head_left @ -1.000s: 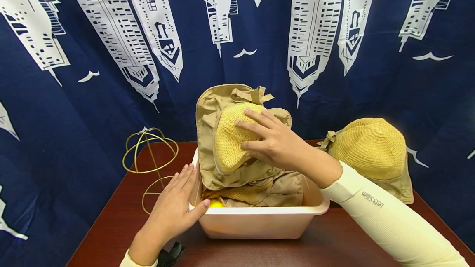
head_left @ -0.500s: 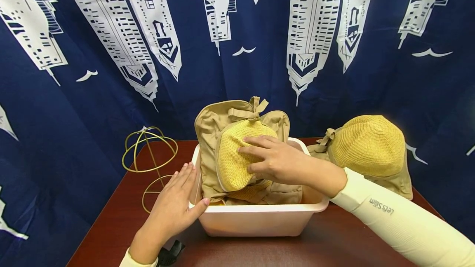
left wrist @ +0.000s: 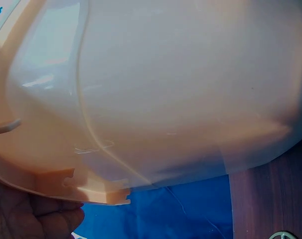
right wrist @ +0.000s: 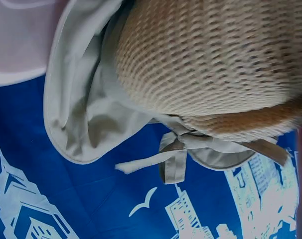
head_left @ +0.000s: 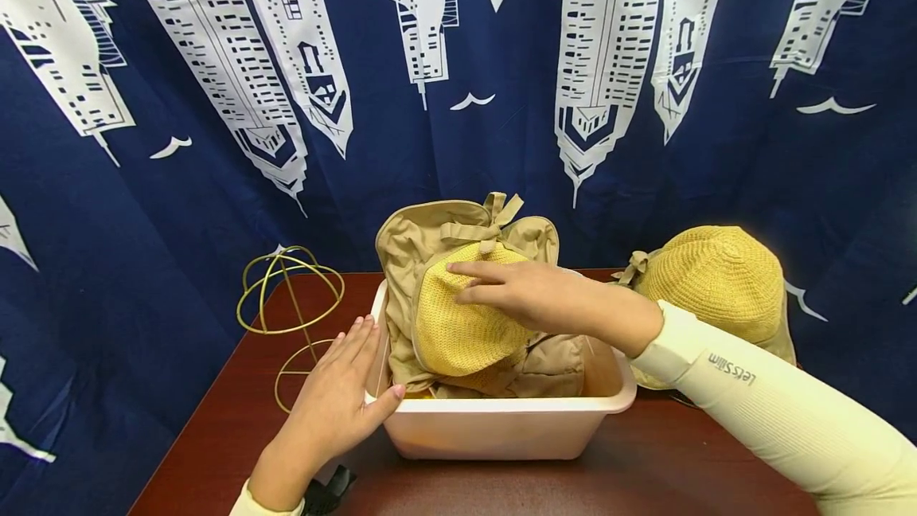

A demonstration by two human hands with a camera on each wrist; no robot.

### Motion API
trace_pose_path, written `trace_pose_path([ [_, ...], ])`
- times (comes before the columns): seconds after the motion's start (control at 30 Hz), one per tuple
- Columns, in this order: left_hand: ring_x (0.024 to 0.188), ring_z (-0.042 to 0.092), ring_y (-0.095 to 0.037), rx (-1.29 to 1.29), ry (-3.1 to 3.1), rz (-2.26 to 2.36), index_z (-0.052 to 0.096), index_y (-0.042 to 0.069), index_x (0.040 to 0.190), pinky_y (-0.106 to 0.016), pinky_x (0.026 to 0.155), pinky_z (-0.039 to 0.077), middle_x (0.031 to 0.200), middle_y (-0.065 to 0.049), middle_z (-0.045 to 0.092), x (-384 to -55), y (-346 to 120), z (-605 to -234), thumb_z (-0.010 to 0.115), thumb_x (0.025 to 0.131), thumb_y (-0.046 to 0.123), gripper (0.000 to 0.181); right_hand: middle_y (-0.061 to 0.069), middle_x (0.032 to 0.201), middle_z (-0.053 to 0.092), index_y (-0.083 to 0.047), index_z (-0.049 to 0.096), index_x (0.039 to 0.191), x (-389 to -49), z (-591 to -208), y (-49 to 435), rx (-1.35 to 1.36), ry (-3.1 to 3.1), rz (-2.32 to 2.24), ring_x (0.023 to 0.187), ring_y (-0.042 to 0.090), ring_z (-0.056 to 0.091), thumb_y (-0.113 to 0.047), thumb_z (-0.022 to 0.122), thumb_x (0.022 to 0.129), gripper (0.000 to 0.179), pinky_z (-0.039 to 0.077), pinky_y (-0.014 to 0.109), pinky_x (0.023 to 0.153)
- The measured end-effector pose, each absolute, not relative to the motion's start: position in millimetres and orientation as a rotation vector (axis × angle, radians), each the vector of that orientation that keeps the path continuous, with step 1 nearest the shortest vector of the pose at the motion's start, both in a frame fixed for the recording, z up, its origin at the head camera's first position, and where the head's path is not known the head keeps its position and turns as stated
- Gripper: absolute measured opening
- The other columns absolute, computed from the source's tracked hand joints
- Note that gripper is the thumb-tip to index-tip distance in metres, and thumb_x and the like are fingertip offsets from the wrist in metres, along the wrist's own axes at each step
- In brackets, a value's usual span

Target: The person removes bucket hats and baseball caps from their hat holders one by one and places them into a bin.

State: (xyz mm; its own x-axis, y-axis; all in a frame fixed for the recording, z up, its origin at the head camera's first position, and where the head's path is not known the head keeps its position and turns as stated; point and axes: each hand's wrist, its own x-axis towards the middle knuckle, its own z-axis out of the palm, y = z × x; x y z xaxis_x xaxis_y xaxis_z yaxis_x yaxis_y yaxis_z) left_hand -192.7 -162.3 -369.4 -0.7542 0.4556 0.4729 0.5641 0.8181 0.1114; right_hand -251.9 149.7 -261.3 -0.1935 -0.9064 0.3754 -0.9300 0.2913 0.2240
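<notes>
A yellow knitted sun hat (head_left: pixel 458 341) with a tan brim and bow sits tilted in the pale pink plastic tub (head_left: pixel 494 428), its brim rising above the back rim. My right hand (head_left: pixel 533 289) lies over the crown, fingers extended across the knit. In the right wrist view the woven crown and bow of the hat (right wrist: pixel 201 64) fill much of the frame. My left hand (head_left: pixel 329 396) rests flat against the tub's left rim, thumb at the front corner. The left wrist view shows the tub wall (left wrist: pixel 181 74) and a few fingers (left wrist: pixel 61 221). More tan fabric (head_left: pixel 562 369) lies beneath the hat.
A second yellow hat (head_left: pixel 716 285) stands on the table's right side, partly behind my right sleeve. To the left is a gold wire stand (head_left: pixel 290 293). A navy curtain (head_left: pixel 458 150) with white buildings hangs behind the red-brown table (head_left: pixel 215 420).
The hat has come down lower into the tub, and its bow shows more fully. My right hand has moved down with it, and its fingers have straightened. The left hand stays put.
</notes>
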Motion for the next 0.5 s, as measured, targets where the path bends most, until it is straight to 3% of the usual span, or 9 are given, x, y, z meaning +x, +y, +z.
trace_pose_path([
  [0.1, 0.142, 0.036, -0.036, -0.756, -2.58, -0.356, 0.047, -0.011, 0.141, -0.052, 0.114, 0.031, 0.148, -0.024, 0.044, -192.7, -162.3, -370.7, 0.062, 0.09, 0.05, 0.081, 0.014, 0.145, 0.051, -0.013, 0.063, 0.128, -262.4, -254.5, 145.1, 1.624, -2.02, 0.11, 0.117, 0.028, 0.061, 0.005, 0.07, 0.085, 0.047, 0.053, 0.04, 0.091],
  [0.2, 0.142, 0.036, -0.035, -0.763, -2.578, -0.364, 0.046, -0.011, 0.142, -0.052, 0.113, 0.032, 0.148, -0.024, 0.045, -192.8, -161.7, -372.7, 0.062, 0.091, 0.05, 0.08, 0.017, 0.148, 0.047, -0.01, 0.061, 0.131, -275.8, -247.0, 141.7, 1.617, -1.961, 0.13, 0.132, 0.032, 0.049, -0.013, 0.073, 0.089, 0.044, 0.04, 0.047, 0.109],
  [0.33, 0.142, 0.036, -0.035, -0.774, -2.562, -0.361, 0.047, -0.011, 0.141, -0.052, 0.113, 0.032, 0.147, -0.024, 0.046, -193.8, -161.2, -373.5, 0.06, 0.092, 0.052, 0.081, 0.019, 0.152, 0.04, -0.007, 0.056, 0.138, -295.9, -229.8, 141.0, 1.587, -2.003, 0.147, 0.142, 0.034, 0.034, -0.036, 0.073, 0.089, 0.06, 0.028, 0.05, 0.115],
  [0.5, 0.141, 0.036, -0.036, -0.772, -2.542, -0.352, 0.048, -0.011, 0.14, -0.052, 0.113, 0.032, 0.146, -0.024, 0.046, -194.0, -162.9, -371.8, 0.058, 0.092, 0.054, 0.082, 0.016, 0.159, 0.029, -0.01, 0.044, 0.149, -320.2, -209.6, 135.5, 1.526, -2.221, 0.092, 0.147, 0.032, 0.024, -0.051, 0.068, 0.089, 0.077, 0.019, 0.048, 0.119],
])
